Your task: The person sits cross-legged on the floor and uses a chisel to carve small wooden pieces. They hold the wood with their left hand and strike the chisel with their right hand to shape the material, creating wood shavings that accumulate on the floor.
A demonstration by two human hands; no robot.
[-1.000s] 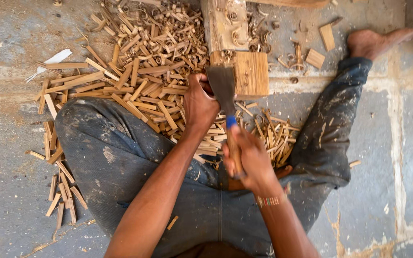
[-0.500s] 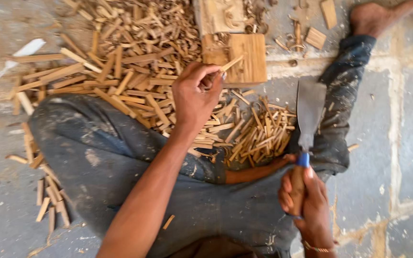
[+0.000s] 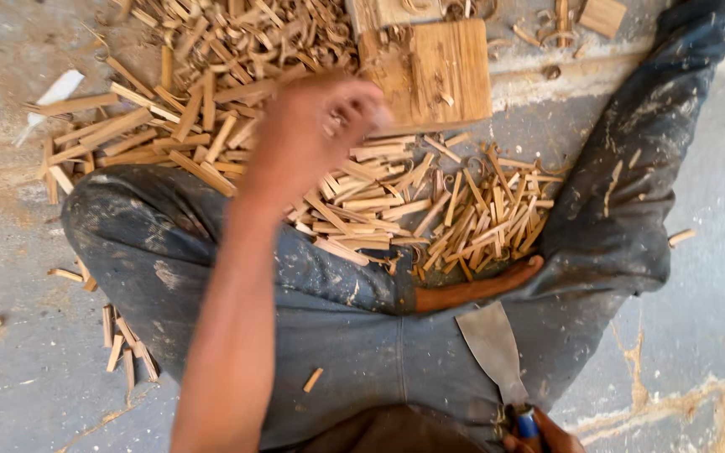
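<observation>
My left hand point(image 3: 312, 134) is blurred with motion, its fingers curled, above a heap of split wood sticks point(image 3: 379, 201). It hovers just left of a flat wooden block point(image 3: 442, 71); whether it holds a stick is unclear. My right hand point(image 3: 543, 436) shows only at the bottom edge, closed on the blue handle of a broad metal blade point(image 3: 488, 340). The blade points up over my lap, clear of the block and the sticks.
I sit cross-legged in dusty dark jeans point(image 3: 169, 243) on a grey concrete floor point(image 3: 698, 335), with a bare foot point(image 3: 476, 289) tucked under the stick heap. More sticks and curled shavings point(image 3: 211, 50) lie at the upper left; a few sticks point(image 3: 123, 344) rest by my left knee.
My right hand has pulled the blade off the block and down to my lap. My left hand has lifted from the block's edge and hovers over the sticks. The view has tilted downward.
</observation>
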